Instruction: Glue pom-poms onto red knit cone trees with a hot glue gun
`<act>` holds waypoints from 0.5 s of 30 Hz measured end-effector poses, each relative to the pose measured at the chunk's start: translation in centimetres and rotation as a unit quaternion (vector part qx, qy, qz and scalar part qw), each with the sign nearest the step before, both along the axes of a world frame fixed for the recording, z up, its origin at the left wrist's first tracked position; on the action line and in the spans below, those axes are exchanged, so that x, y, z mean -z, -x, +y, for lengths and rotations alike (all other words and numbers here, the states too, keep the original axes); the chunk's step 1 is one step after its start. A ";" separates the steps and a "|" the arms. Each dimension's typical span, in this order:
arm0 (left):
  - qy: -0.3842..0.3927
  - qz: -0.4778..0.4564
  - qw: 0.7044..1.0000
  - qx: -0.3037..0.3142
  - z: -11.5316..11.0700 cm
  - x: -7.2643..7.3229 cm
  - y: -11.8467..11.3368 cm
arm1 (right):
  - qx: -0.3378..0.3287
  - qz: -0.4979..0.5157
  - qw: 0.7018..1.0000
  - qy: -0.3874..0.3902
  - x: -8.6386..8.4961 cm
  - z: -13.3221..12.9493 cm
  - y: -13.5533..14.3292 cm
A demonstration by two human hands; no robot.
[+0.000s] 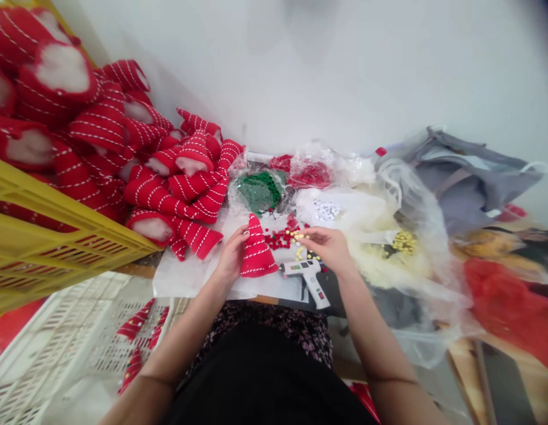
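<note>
My left hand (232, 255) grips the left side of a red cone-shaped hat (257, 252) with white dashed stripes, its tip pointing up. The fingertips of my right hand (325, 245) are pinched together at a small yellow pom-pom (300, 235), close to the right of the hat. Between my hands lie loose red pom-poms (279, 239). Below my right fingers, a white hot glue gun (308, 277) rests on the table with its nozzle toward the hat's lower edge.
Striped red hats (97, 124) overflow a yellow crate (56, 218) on the left. A white basket (110, 330) below holds several decorated cones. Bags of green pom-poms (260, 192) and red pom-poms (311, 174) stand behind, white pom-poms (325, 209) nearer. Plastic bags and a grey bag (459, 183) crowd the right.
</note>
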State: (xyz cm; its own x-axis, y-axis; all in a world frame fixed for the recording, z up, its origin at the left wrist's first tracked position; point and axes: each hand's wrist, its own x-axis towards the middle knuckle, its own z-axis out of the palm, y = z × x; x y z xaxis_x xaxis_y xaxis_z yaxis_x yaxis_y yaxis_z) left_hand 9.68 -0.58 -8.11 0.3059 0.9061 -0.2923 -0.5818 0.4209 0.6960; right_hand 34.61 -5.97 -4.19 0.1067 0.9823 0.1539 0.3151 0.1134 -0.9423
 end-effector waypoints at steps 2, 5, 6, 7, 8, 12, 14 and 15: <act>-0.008 0.002 1.000 0.005 -0.2 -0.1 -0.1 | -0.035 0.035 0.999 -0.011 -0.4 -0.2 2.5; -0.020 -0.001 1.000 0.009 -0.4 -0.4 -0.1 | -0.062 0.032 0.997 -0.022 -0.6 -0.1 4.8; -0.023 0.000 1.000 0.013 -0.5 -0.5 -0.1 | -0.067 0.030 0.997 -0.022 -0.6 0.0 5.2; -0.025 0.001 1.000 0.017 -0.5 -0.5 0.0 | -0.071 0.030 0.997 -0.022 -0.7 0.1 5.5; -0.026 0.002 0.999 0.019 -0.5 -0.6 0.0 | -0.076 0.030 0.996 -0.023 -0.7 0.2 5.7; -0.028 -0.007 0.999 0.019 -0.5 -0.8 -0.1 | -0.094 0.022 0.995 -0.029 -0.6 0.4 6.1; -0.027 -0.009 0.999 0.017 -0.6 -0.8 -0.1 | -0.089 0.034 0.995 -0.025 -0.6 0.4 5.9; -0.027 -0.008 0.999 0.017 -0.6 -0.8 -0.1 | -0.078 0.049 0.996 -0.021 -0.6 0.5 5.7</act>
